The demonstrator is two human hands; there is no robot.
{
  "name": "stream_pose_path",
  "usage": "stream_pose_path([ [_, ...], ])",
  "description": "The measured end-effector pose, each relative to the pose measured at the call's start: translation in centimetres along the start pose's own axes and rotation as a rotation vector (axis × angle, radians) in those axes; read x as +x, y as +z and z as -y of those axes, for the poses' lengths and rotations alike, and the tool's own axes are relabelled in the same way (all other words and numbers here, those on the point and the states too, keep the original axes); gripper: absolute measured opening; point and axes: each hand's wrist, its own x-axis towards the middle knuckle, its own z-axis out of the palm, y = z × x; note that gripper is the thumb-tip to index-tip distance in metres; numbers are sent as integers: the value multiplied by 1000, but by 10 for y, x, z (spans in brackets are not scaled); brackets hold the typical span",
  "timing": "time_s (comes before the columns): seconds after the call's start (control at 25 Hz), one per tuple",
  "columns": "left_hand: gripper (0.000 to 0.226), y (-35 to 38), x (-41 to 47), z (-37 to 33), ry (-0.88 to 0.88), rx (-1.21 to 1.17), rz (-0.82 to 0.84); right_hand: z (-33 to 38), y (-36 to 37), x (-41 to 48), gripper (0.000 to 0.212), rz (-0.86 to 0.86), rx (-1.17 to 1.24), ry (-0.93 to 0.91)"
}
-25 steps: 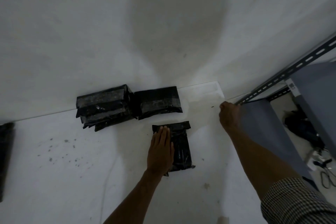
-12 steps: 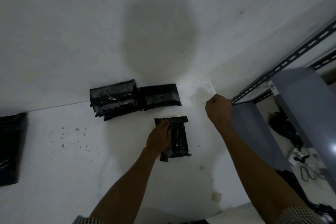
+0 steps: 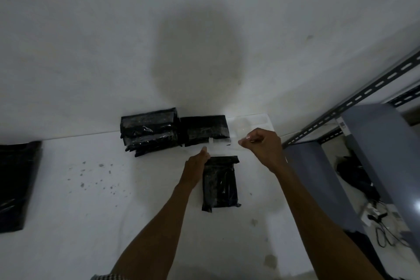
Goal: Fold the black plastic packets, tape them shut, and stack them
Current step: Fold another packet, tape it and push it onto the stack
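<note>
A folded black packet point(image 3: 220, 183) lies on the white table point(image 3: 91, 200) in front of me. Just above its far end, a strip of clear tape point(image 3: 223, 145) is stretched between my hands. My left hand point(image 3: 197, 163) pinches the strip's left end beside the packet's top left corner. My right hand point(image 3: 261, 146) is closed on the right end. A stack of taped black packets point(image 3: 148, 130) sits against the wall, with a single taped packet point(image 3: 204, 129) beside it on the right.
More black plastic point(image 3: 18, 184) lies at the table's left edge. A grey metal shelving frame point(image 3: 354, 102) and grey panel point(image 3: 381, 154) stand to the right, with cables on the floor point(image 3: 381, 234) below. The white wall rises behind the packets.
My left hand left the packet's top and rose to take one end of a tape strip. My right hand came in from the table's far right corner, holding the other end.
</note>
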Motion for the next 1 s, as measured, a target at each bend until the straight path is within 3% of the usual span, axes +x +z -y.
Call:
stream_pose_path([
  [0.2,60,-1,2,-7,-46,-278,-21,-9,13,4,19,22,-91,-17],
  [0.32,66,0,3,-6,-28,-251,-6,-14,20,6,19,36,-164,-32],
  [0.4,67,4,6,-5,8,-113,-52,-15,23,5,19,55,-201,-65],
  [0.68,30,13,2,-11,3,-84,-183,-22,27,4,23,88,-252,-156],
  [1.0,19,7,2,-2,33,-59,-206,-39,17,5,18,60,-206,-61],
])
